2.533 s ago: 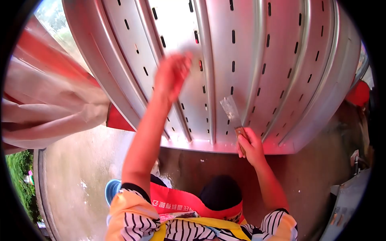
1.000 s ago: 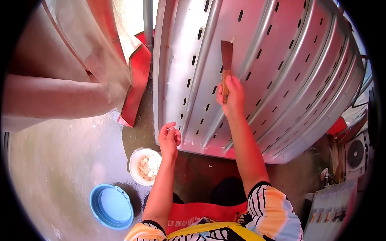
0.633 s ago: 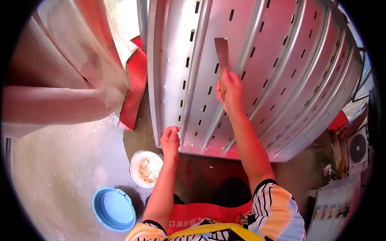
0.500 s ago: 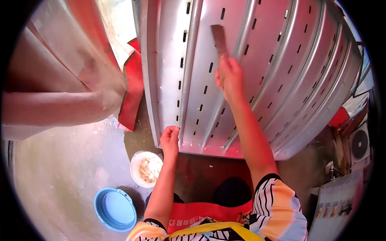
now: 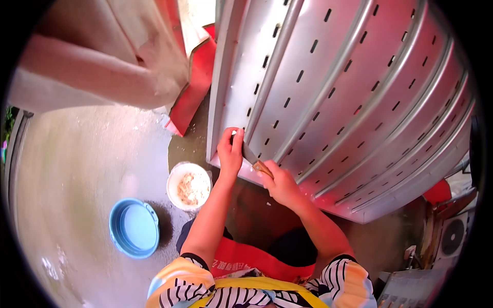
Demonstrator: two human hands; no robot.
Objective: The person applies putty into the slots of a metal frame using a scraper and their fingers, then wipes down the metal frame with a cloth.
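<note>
The scraper [image 5: 250, 156], a flat grey blade with a wooden handle, is in my right hand [image 5: 280, 186], whose fingers wrap round the handle. Its blade points up and left, reaching the fingers of my left hand [image 5: 230, 152]. My left hand is closed in a pinch near the lower left corner of a large silver metal panel [image 5: 308, 66]. A small white bit shows at its fingertips; what it is, and whether the fingers also grip the blade, I cannot make out. Rows of slots and raised ribs run along the panel.
A white bucket [image 5: 174, 199] with pale, brownish contents stands left of my left arm. Beside it is a blue basin [image 5: 117, 228] on the wet concrete floor. A tan sheet [image 5: 102, 77] with a red edge hangs at upper left. A fan unit [image 5: 452, 236] stands far right.
My right hand has brought the scraper down from the panel's upper middle to my left hand. The view has shifted, so the panel appears farther right and the basin higher.
</note>
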